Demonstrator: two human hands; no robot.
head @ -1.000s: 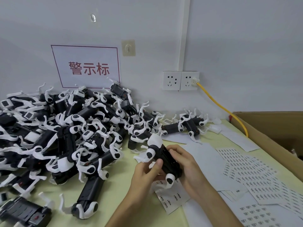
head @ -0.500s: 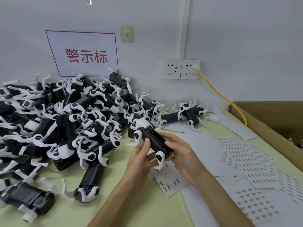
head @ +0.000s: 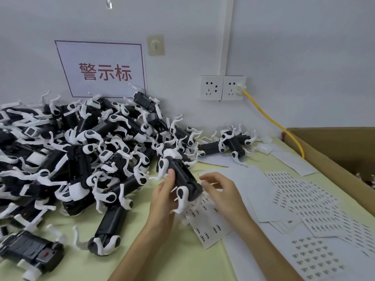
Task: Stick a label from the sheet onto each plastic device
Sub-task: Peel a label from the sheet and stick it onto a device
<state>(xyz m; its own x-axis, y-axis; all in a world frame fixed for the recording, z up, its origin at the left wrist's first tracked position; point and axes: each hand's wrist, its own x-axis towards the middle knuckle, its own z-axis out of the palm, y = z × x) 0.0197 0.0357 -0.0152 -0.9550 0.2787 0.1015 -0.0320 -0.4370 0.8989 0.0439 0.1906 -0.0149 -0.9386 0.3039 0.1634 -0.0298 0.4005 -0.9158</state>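
Lying in left fingers (head: pixel 170 178), device (head: pixel 184 178) beside right fingers (head: pixel 211 180).

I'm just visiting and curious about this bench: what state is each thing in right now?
left hand, grips the held device.
right hand, beside the device, blurred; grip unclear.
held device, raised and tilted.
pile of devices, heaped and tangled.
label sheet, lying flat, few labels left.
left socket, empty.
right socket, yellow cable plugged in.
cardboard box, open.
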